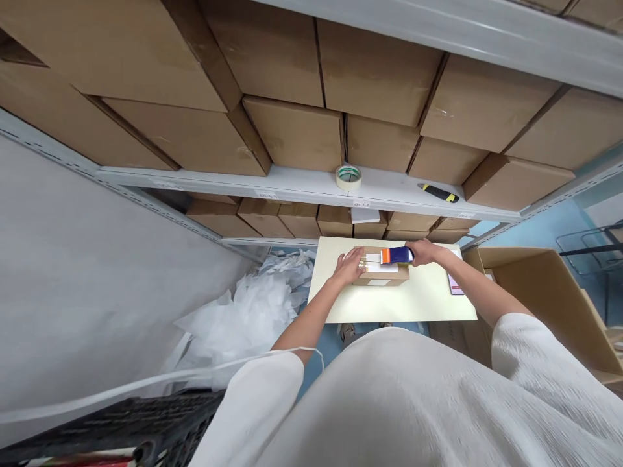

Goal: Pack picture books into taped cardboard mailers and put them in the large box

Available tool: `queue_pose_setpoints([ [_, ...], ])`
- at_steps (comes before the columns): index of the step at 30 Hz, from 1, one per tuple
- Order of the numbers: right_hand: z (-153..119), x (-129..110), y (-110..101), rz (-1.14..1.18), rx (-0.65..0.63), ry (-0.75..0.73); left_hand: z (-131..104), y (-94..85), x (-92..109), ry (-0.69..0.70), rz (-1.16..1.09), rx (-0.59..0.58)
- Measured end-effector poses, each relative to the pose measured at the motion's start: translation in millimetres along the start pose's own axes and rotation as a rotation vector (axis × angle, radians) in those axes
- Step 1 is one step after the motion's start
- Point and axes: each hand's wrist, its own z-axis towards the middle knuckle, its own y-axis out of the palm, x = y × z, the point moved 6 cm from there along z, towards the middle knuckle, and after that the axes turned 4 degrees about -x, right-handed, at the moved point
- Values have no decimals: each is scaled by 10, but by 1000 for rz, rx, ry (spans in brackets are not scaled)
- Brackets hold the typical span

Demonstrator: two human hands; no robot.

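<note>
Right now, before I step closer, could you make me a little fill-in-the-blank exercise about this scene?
1. The person's ____ hand holds the blue-and-orange tool.
2. The other hand rests on a box made of ____.
3. Seen from the person, the tape roll lies to the ____ of the black-and-yellow knife.

Missing words: right; cardboard; left.
</note>
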Motion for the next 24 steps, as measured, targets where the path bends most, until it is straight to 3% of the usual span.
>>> queue_pose_setpoints([
  [8,-615,1039,350,-40,-32,96,20,20,-11,-53,45,-28],
  [13,-770,1521,482,1,-38,144,40,-2,6,-71,63,-35],
  [18,-650,1576,580,28,-35,147,58,-9,15,-102,89,-65],
  [24,-278,1292,741,22,-39,169,94,-12,24,-94,47,-39],
])
